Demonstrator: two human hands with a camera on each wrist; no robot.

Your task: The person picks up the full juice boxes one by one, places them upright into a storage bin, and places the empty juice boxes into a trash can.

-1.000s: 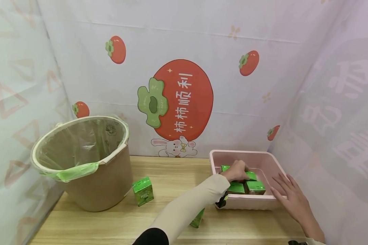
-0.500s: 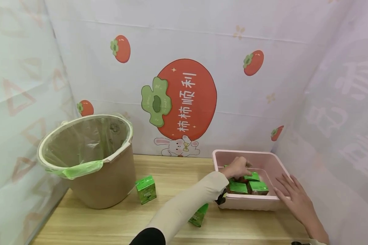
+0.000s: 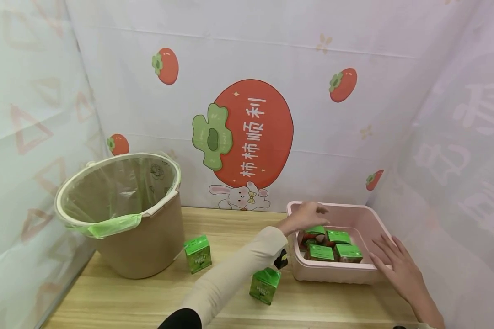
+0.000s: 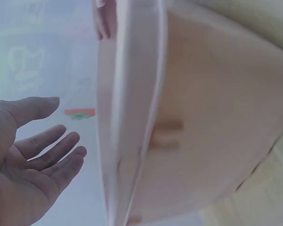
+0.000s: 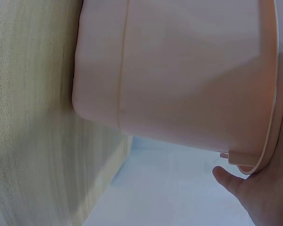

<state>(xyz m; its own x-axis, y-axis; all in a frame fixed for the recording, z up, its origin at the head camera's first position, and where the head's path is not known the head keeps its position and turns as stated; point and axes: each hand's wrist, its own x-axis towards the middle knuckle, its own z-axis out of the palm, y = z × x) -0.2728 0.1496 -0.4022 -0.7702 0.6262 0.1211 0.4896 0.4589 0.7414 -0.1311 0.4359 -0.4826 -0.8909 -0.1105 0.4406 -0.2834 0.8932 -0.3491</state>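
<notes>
Boxes (image 3: 321,252) sit green side up, close together in the tray (image 3: 333,273), just below the fingers of the left hand (image 3: 306,216), which are apart and hold nothing. Spread fingers of the right hand (image 3: 399,272) rest on the tray, presumably to keep it still; its long axis runs leftward from them along the worktop (image 3: 230,224). Two loose boxes (image 3: 265,286) stand left of the left fingers, printed sides to the front, no long axis plain.
</notes>
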